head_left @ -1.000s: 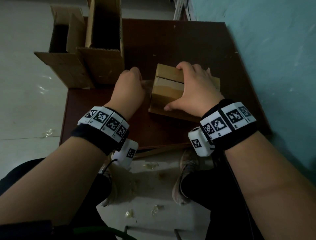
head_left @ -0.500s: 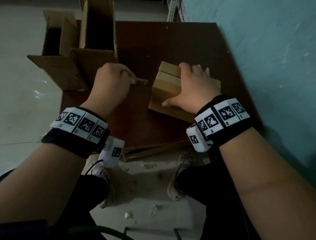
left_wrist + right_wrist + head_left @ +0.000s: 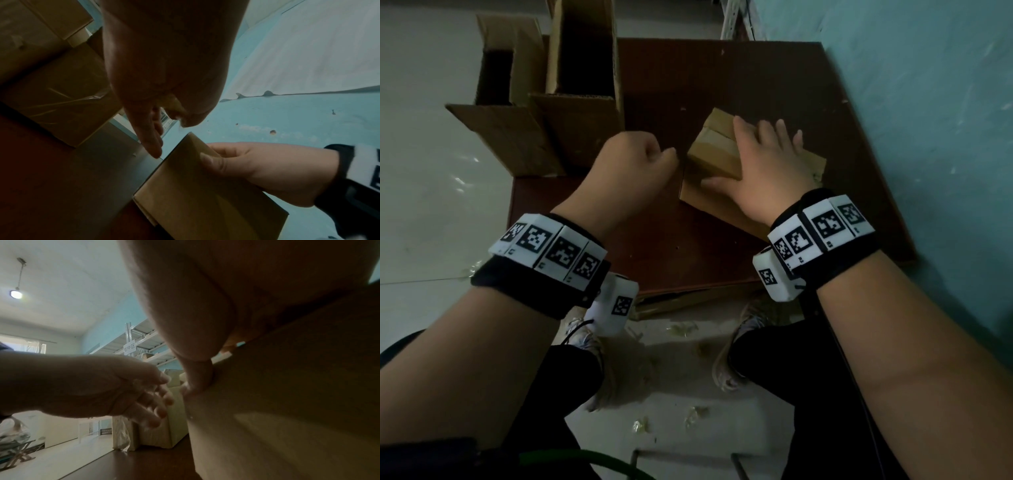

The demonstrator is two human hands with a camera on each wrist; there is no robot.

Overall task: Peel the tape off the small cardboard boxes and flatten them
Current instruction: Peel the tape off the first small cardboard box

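Observation:
A small brown cardboard box stands on a flat cardboard sheet on the dark wooden table. My right hand lies over the box top, thumb against the near face, and grips it. My left hand sits just left of the box with curled fingers. In the left wrist view a yellowish scrap of tape shows between its thumb and fingers, close to the box corner. The right wrist view shows glossy film on the left hand's fingers beside the box.
Two tall open cardboard boxes stand at the table's far left corner. A teal wall runs along the right edge. Crumpled tape scraps lie on the floor by my shoes.
My left hand pulled a strip of tape leftward off the box, then came back to the box's left side. My right hand stayed on the box.

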